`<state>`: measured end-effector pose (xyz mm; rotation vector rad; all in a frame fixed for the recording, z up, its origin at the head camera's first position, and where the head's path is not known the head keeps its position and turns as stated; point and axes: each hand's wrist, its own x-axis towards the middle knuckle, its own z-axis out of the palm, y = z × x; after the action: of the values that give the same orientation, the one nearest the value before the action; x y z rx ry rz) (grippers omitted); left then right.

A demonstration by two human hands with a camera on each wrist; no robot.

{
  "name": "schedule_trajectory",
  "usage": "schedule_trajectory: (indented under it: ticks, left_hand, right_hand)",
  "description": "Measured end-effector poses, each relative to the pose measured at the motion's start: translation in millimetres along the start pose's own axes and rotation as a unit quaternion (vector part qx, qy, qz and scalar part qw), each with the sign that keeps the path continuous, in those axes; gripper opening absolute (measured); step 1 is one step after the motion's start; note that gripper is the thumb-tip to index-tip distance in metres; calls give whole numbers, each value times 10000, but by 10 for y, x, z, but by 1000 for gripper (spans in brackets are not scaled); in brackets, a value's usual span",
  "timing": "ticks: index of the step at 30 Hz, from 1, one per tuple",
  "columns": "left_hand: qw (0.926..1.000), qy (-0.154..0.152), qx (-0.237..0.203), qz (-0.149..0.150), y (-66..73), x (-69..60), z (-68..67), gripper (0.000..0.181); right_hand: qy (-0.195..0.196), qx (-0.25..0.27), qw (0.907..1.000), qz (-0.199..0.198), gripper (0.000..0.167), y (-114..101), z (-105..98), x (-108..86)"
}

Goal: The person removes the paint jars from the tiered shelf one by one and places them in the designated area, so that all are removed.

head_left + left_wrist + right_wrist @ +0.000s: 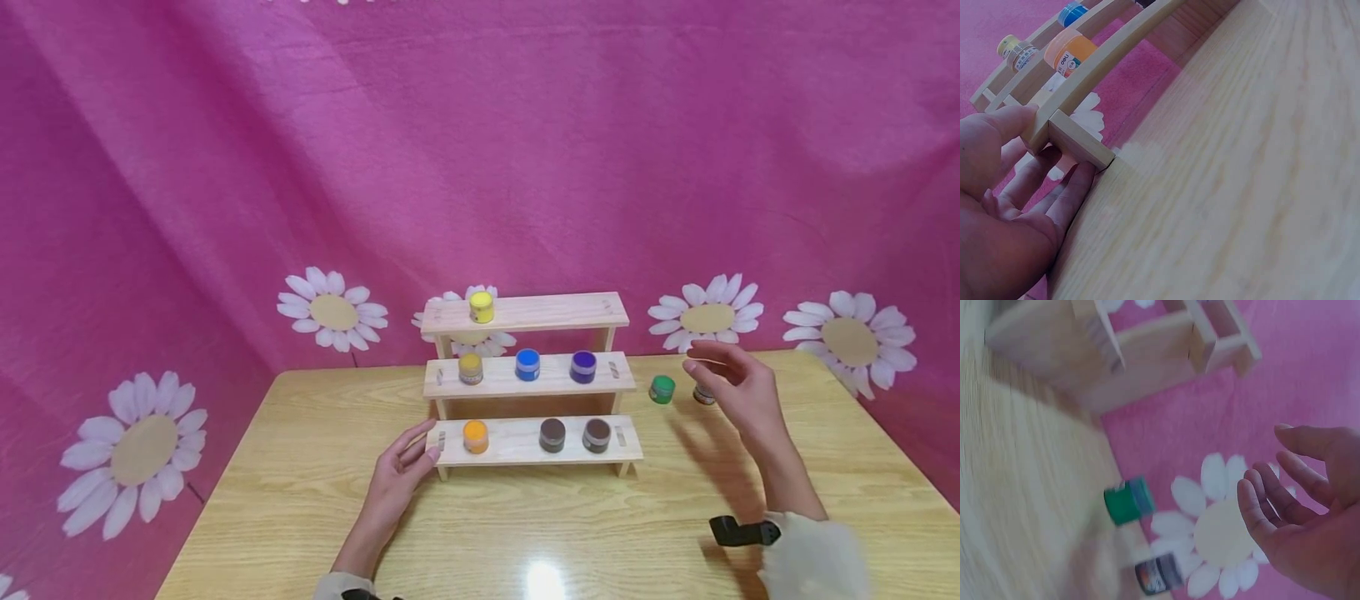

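Observation:
A three-step wooden display rack [517, 454] stands on the table, with small paint jars on its steps. My left hand [401, 467] grips the left end of the lowest step; in the left wrist view the thumb lies at the step's end and the fingers [1075, 187] touch the leg below. My right hand [742, 392] hangs in the air right of the rack, thumb and fingers apart, holding nothing. Near it on the table are a green paint jar [662, 389] and a dark paint jar [1159, 574], which the hand partly hides in the head view.
A yellow jar [482, 307] stands on the top step. Ochre [471, 368], blue [527, 365] and purple [583, 367] jars share the middle one. Orange [476, 437] and two dark brown jars [552, 435] sit on the lowest. A pink flowered cloth [525, 167] hangs behind the table.

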<state>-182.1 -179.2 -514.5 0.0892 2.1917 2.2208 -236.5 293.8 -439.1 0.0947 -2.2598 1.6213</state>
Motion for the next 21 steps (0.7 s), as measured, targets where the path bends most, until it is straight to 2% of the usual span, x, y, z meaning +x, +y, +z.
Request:
schedule_trajectory:
  ticks: [8,16,21]
  left_hand:
    - [9998,103,104,-132,26,1,-17,52]
    - [9999,51,-32,-110,54,15,-17,51]
    - [9998,55,-88,-184,29,-10,15,51]
  right_hand:
    - [-317,181,9982,-479,37,-246,264,-46]
    - [-436,613,9949,-665,37,-552,482,-72]
    - [-685,710,9912,-885,36,-724,661,-47]
